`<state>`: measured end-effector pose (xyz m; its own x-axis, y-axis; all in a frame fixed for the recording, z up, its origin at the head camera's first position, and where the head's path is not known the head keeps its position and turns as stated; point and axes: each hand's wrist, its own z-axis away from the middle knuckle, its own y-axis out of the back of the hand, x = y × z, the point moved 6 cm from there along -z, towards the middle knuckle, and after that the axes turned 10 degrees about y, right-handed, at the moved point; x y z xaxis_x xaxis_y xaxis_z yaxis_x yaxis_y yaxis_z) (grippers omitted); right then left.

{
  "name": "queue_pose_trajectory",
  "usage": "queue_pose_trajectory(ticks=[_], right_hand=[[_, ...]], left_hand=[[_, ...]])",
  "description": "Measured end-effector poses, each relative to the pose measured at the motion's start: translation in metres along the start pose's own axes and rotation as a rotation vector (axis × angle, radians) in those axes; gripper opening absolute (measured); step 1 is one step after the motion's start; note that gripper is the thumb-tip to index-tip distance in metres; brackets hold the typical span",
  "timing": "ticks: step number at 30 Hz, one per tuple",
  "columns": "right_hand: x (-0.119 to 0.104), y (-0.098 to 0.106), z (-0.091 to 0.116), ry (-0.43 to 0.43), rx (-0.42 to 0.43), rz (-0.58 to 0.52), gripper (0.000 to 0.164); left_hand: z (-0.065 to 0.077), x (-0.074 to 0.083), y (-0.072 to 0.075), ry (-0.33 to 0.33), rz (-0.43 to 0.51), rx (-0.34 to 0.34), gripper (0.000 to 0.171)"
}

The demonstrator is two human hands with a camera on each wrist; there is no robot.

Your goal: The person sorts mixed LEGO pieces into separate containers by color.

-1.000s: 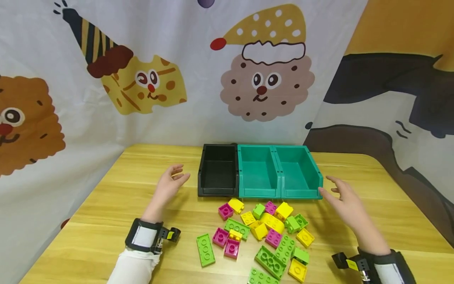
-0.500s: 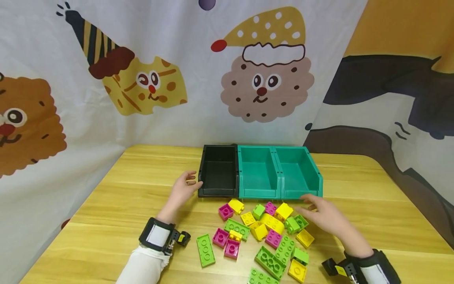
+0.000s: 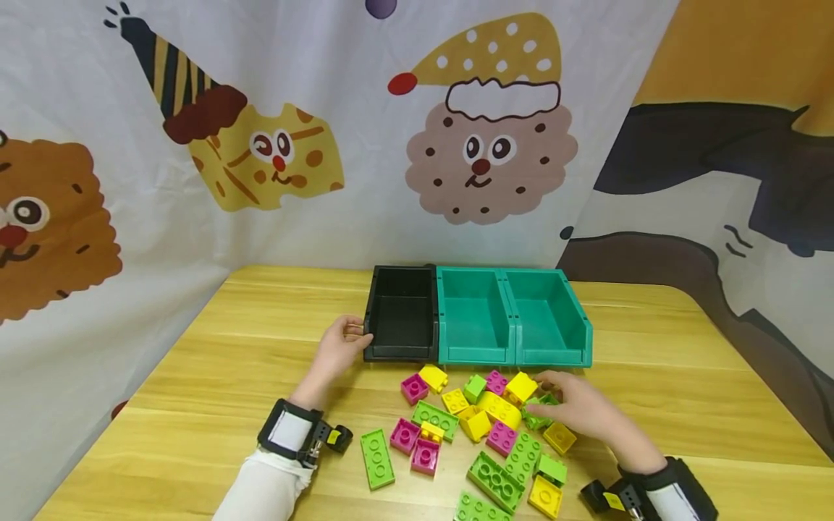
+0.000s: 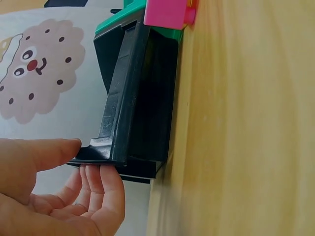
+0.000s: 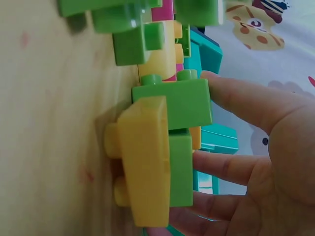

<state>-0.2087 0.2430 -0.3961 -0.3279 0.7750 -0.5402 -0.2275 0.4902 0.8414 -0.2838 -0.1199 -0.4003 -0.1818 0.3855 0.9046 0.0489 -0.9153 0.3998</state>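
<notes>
At the left wall of a black bin (image 3: 400,353), my left hand (image 3: 335,352) pinches the front corner. The left wrist view shows its thumb on one side of the rim and its fingers (image 4: 112,191) on the other. My right hand (image 3: 586,407) hovers low over the right side of a pile of toy building bricks, fingers spread. Its thumb tip meets a green brick (image 5: 172,103), and the index finger lies close to a second green brick (image 5: 181,172). A yellow brick (image 5: 145,162) stands in front of them in the right wrist view.
Two teal bins (image 3: 478,354) adjoin the black one. Pink bricks (image 3: 425,457), yellow bricks and green bricks (image 3: 378,459) lie loose on the wooden table (image 3: 215,405) before the bins. A printed cloth (image 3: 365,231) hangs behind.
My left hand has moved right and taken hold of the black bin's wall. My right hand has come left and down from beside the right teal bin to the green bricks.
</notes>
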Motion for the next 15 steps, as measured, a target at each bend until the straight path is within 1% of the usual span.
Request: queue_pose_trajectory(ticks=[7,15], right_hand=[[-0.0006,-0.0045,-0.0005,0.027,-0.009,0.017,0.069],[-0.0014,-0.0038,0.0002,0.015,-0.002,0.019,0.07]], left_hand=[[-0.0011,-0.0018,-0.0005,-0.012,-0.027,0.022,0.021],[-0.0027,-0.002,-0.0016,-0.027,-0.043,0.008,0.018]])
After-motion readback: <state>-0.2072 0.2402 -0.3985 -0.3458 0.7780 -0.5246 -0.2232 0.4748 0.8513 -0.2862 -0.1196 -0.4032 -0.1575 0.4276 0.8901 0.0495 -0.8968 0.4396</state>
